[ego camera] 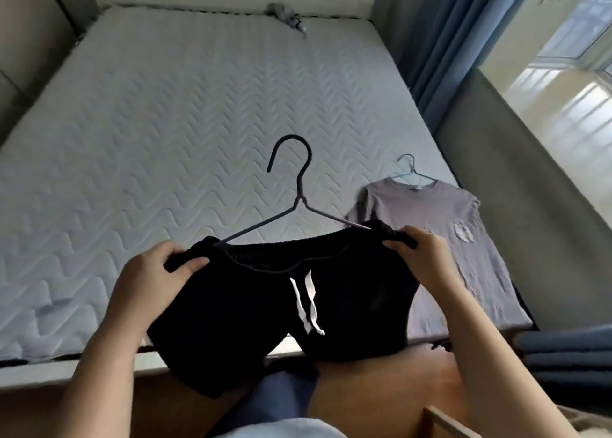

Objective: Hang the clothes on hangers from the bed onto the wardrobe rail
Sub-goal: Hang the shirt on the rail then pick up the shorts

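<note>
Black shorts [251, 308] with white drawstrings hang on a dark wire hanger [299, 185], held up above the near edge of the bed [165, 122]. My left hand [155, 272] grips the left end of the waistband. My right hand [420, 255] grips the right end. The hanger's hook points up and away from me. On the bed's right side a grey T-shirt [463, 238] lies flat on a light blue hanger [409, 167]. No wardrobe rail is in view.
A small grey cloth bundle [284, 15] lies at the head of the mattress. Blue curtains [447, 33] and a grey ledge [516, 172] flank the bed's right side. Folded blue fabric [563, 351] is stacked at the right. Wooden floor [381, 391] is below me.
</note>
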A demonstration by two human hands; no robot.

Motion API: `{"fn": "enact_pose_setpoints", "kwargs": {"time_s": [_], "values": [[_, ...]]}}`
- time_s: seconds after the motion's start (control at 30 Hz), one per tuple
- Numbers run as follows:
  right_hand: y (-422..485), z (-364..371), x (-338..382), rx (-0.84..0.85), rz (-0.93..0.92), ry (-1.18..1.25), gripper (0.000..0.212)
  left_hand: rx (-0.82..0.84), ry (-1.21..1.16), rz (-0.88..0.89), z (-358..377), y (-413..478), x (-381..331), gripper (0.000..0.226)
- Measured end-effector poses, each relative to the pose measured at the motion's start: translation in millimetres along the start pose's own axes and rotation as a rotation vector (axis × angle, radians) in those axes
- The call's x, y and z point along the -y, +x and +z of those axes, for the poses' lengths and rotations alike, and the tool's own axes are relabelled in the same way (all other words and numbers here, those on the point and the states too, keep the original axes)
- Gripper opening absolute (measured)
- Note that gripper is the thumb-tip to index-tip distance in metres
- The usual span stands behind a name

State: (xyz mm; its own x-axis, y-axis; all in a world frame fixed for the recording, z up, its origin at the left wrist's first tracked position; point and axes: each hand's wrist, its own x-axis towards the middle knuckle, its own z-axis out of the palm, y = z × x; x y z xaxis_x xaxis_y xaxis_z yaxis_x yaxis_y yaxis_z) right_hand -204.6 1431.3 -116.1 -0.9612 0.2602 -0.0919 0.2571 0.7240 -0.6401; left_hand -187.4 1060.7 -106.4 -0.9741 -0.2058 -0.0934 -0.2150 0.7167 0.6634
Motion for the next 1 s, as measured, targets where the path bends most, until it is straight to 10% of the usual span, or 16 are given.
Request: {"fn": "enact_pose_setpoints", "kwargs": {"time_s": [0.33, 1.0], "values": [[188, 11, 26, 0.018, 0.067, -0.006, 0.034, -0.183, 0.146, 0.113, 44, 199, -61, 0.037], [491, 259, -142, 0.31, 0.243, -0.162, 0.022, 0.199, 0.602, -0.16, 330, 511, 57, 0.048]]}}
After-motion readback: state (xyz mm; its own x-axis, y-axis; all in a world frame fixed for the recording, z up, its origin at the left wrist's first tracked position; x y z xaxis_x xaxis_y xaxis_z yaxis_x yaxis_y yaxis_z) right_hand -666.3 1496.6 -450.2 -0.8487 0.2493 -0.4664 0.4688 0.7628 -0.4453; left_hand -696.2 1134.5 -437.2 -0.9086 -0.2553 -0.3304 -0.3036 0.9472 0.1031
